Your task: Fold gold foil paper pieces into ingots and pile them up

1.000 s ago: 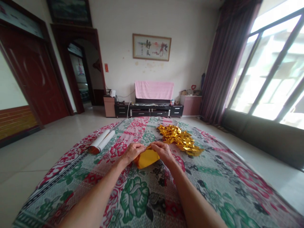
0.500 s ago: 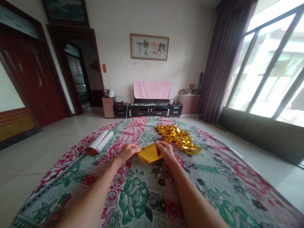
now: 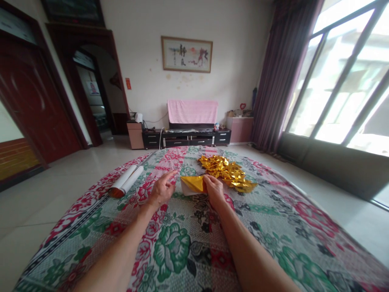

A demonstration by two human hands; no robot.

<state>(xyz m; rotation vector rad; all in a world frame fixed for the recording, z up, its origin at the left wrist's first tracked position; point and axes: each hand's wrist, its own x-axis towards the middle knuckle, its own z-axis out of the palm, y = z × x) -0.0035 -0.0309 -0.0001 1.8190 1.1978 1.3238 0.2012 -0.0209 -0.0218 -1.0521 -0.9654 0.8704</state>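
A small sheet of gold foil paper [image 3: 193,185], partly folded so that its white back shows along the lower left, is pinched by its right end in my right hand [image 3: 214,190]. Just left of the paper, and apart from it, my left hand [image 3: 164,190] is held with its fingers spread and nothing in them. Beyond my right hand lies a heap of folded gold foil pieces [image 3: 227,172]. Both hands are over the flowered cloth [image 3: 172,247] that covers the table.
Two white paper rolls [image 3: 126,181] lie on the cloth at the left. Past the table's far edge stands a low black cabinet [image 3: 179,141] with a pink towel [image 3: 193,111] over something on top. A window [image 3: 340,81] and purple curtain [image 3: 273,81] are on the right.
My left hand has let go of the gold foil paper and drawn a little away to the left. The paper's white back has come into view. The whole view has shifted slightly.
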